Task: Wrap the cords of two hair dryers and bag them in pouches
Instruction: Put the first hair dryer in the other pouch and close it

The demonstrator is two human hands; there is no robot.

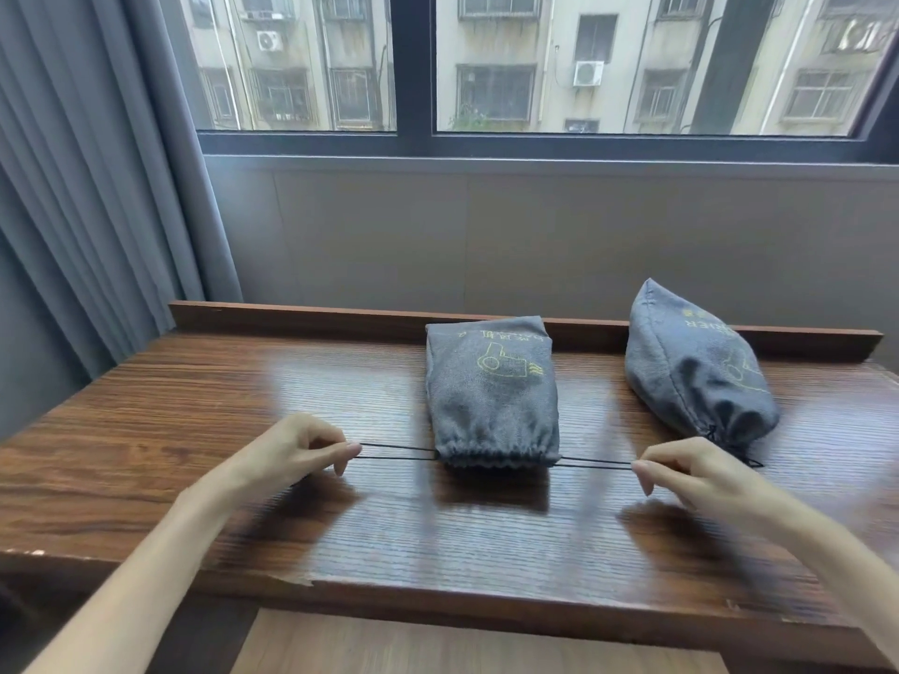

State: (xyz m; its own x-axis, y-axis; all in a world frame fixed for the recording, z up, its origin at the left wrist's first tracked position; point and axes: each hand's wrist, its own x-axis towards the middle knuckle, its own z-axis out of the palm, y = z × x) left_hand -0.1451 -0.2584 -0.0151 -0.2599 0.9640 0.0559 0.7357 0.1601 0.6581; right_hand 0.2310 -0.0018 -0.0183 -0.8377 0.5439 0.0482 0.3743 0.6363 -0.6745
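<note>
Pinching drawstring ends, both hands are working at the near edge of the table (146, 488). Left hand (296, 449) is gripping the left cord (394, 452) between thumb and fingertips; right hand (681, 474) is gripping the right cord (596, 462) the same way. Cords are running taut and level, pulling outward in opposite directions, likely so the mouth closes evenly without dragging the bag sideways.

Between the hands, the middle pouch (491, 391) is lying flat, mouth facing the person, its opening already gathered into tight puckers. It is bulging, so a dryer is presumably inside, though nothing of it is showing.

Farther right, the second pouch (695, 367) is resting on its side, cinched, its cord end trailing just beside the right hand. It is sitting well apart from the first, probably set aside as finished.

Behind both, a raised back rail (301, 316) is edging the table, then wall, a curtain (73, 187) on the left and a window (535, 65).
</note>
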